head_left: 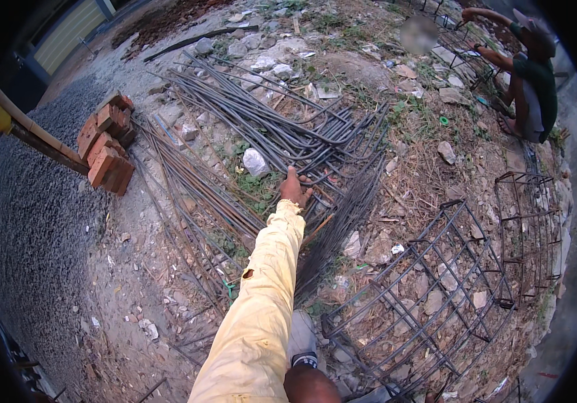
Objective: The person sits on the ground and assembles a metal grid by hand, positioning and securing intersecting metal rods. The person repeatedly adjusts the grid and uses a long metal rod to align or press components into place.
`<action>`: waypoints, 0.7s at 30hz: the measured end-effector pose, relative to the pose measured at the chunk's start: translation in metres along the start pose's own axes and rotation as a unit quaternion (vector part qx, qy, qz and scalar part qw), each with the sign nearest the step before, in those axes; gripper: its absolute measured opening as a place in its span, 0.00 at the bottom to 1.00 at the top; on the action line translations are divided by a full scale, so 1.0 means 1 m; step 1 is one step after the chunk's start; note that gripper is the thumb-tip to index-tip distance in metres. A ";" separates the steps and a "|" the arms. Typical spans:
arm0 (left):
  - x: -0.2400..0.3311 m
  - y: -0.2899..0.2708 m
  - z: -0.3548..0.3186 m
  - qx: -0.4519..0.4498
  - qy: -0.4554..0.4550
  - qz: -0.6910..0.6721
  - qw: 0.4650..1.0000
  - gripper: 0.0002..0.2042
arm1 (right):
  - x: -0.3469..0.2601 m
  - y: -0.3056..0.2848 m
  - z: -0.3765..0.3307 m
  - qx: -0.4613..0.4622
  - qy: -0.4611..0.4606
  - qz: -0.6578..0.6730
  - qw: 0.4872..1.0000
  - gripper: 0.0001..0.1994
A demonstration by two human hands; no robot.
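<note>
My left arm, in a pale yellow sleeve with a small hole, stretches forward from the lower edge. At its end my left hand [293, 189] is closed around a dark steel bar at the near end of a pile of bent reinforcing bars [255, 114]. Part of the grip is hidden by the hand itself. Just right of the hand lies a bundle of thin dark wires or rods [342, 225]. Straight, rusty rods [197, 178] lie to the left of it. My right hand is out of view.
A tied steel bar cage [423, 295] lies at the right, with a longer cage [529, 235] beyond. Stacked bricks [108, 144] stand by a gravel heap [39, 248] at left. A co-worker [533, 80] crouches at the far right. A white stone [255, 162] lies near the bars.
</note>
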State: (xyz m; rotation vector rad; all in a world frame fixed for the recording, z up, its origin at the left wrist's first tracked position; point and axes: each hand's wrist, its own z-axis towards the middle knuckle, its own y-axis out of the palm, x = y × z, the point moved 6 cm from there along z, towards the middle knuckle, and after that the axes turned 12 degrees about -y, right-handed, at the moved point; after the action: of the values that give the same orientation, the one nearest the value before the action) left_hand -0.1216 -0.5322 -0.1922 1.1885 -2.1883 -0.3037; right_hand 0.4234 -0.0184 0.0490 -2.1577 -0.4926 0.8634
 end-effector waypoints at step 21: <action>0.119 0.051 -0.433 -0.444 0.002 -0.285 0.849 0.17 | 0.008 -0.034 -0.037 0.130 -0.075 0.268 0.952 0.11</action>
State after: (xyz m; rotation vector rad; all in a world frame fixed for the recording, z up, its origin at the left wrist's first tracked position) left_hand 0.0647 -0.5619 0.2187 1.1980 -1.3049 -1.3790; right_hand 0.4527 -0.0096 0.0897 -2.0090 0.1522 1.3122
